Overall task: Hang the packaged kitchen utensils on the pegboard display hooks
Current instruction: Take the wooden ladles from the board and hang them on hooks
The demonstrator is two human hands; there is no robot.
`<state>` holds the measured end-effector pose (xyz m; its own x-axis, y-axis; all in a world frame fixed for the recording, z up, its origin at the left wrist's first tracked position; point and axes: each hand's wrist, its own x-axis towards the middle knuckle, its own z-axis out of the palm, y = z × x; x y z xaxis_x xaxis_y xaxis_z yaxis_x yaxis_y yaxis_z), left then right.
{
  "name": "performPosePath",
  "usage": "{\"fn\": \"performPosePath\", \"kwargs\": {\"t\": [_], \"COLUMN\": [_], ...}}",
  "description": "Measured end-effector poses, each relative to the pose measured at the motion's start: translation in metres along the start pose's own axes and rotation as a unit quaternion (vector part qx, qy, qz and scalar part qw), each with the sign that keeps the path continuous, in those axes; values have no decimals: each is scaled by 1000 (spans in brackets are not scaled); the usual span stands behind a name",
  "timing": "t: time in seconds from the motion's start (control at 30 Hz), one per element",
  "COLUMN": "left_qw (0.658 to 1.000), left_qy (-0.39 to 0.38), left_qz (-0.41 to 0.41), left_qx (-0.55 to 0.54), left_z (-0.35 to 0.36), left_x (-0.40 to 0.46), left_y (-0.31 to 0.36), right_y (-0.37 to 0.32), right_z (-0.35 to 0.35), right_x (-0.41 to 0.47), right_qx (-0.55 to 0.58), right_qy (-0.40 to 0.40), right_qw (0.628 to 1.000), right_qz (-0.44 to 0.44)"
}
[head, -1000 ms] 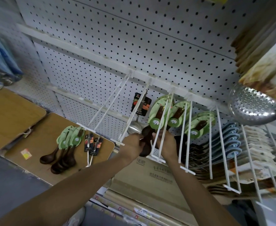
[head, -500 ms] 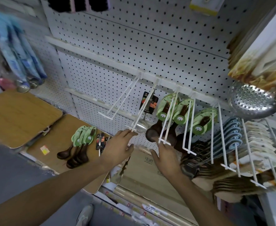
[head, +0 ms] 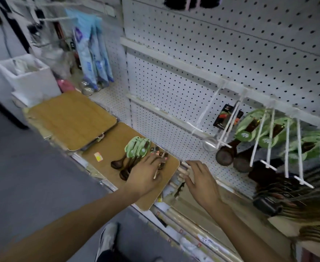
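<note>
Several wooden spoons with green card packaging (head: 136, 150) lie on a wooden board (head: 108, 148), beside small black-carded utensils (head: 160, 154). My left hand (head: 146, 174) reaches over these, its fingers spread and touching the black-carded utensils. My right hand (head: 200, 178) hovers open to the right of the board, over rolls on the shelf. More green-carded spoons (head: 250, 129) hang on white pegboard hooks (head: 229, 127) to the right. One black-carded ladle (head: 225, 118) hangs on the hook left of them.
A second wooden board (head: 70, 118) lies to the left. A white bin (head: 28, 78) and blue packets (head: 93, 52) stand at the far left. Dark utensils and brushes (head: 280, 188) crowd the lower right. An empty hook (head: 206, 114) juts from the rail. My shoe (head: 108, 237) is below.
Both hands have left the hooks and dropped down-left. The left hand now reaches onto the board's utensils. The view has swung left and down.
</note>
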<state>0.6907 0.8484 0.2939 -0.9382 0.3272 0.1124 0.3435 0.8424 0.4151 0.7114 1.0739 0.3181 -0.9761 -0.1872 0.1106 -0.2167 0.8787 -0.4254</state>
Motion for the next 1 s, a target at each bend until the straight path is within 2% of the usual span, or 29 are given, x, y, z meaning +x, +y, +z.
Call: {"fn": "performPosePath", "kwargs": {"t": [0.37, 0.63, 1.0], "left_qw": [990, 993, 983], "left_qy": [-28, -71, -152], "left_qz": [-132, -88, -47], "left_qx": [-35, 37, 88], "left_z": [39, 79, 171], "left_x": [-36, -4, 67], "left_y": [-171, -267, -369], "right_y": [-70, -69, -31], "right_z": [154, 276, 402], "right_x": [47, 101, 184], "right_qx": [2, 6, -18], "right_qy": [-107, -134, -142], "right_qw": [994, 988, 980], "right_qz": [23, 80, 141]}}
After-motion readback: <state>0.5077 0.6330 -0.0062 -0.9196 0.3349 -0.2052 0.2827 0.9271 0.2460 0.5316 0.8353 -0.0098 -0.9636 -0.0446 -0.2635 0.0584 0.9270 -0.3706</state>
